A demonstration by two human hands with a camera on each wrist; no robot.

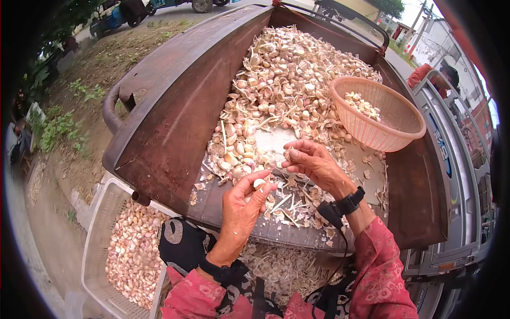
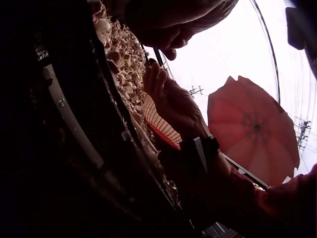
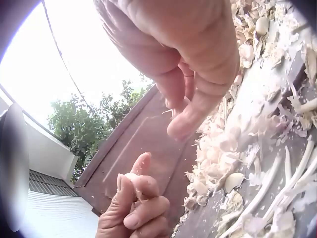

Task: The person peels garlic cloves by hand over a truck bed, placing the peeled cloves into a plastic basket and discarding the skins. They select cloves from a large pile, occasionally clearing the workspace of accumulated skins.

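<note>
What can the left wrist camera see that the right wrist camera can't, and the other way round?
Only the left wrist view shows the big red umbrella and the pinkish slatted basket.

Only the right wrist view shows the leafy green trees and clearly shows long pale garlic stems.

Both show the garlic heap, the person's left grip and right grip, and bright sky.

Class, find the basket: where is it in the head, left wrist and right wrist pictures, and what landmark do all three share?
Head: the basket is at upper right.
Left wrist: the basket is near the middle, partly behind the right hand.
Right wrist: not in the picture.
Shared landmark: the garlic pile, upper middle in head, upper left in left wrist, right of centre in right wrist.
</note>
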